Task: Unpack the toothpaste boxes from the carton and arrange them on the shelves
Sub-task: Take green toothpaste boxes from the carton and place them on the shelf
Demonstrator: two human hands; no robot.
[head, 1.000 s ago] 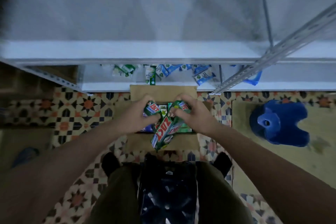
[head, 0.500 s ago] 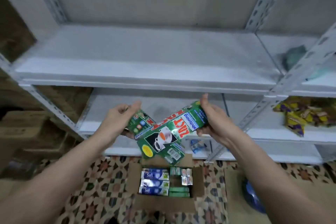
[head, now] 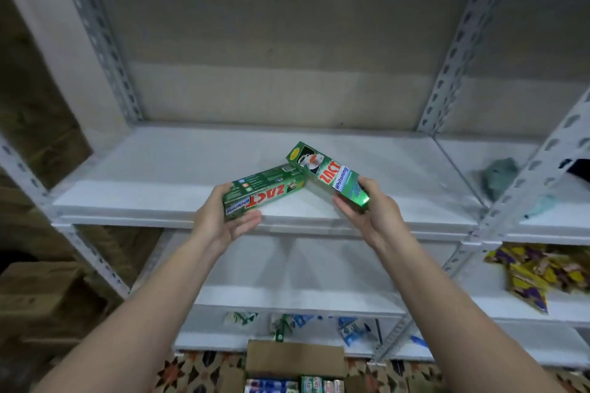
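over the white shelf [head: 159, 201], 2 hands [head: 223, 220] hold 2 toothpaste boxes [head: 265, 195].

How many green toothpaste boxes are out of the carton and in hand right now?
2. One green box is held by the left hand, the other by the right hand, both over the shelf. More may sit in the carton below.
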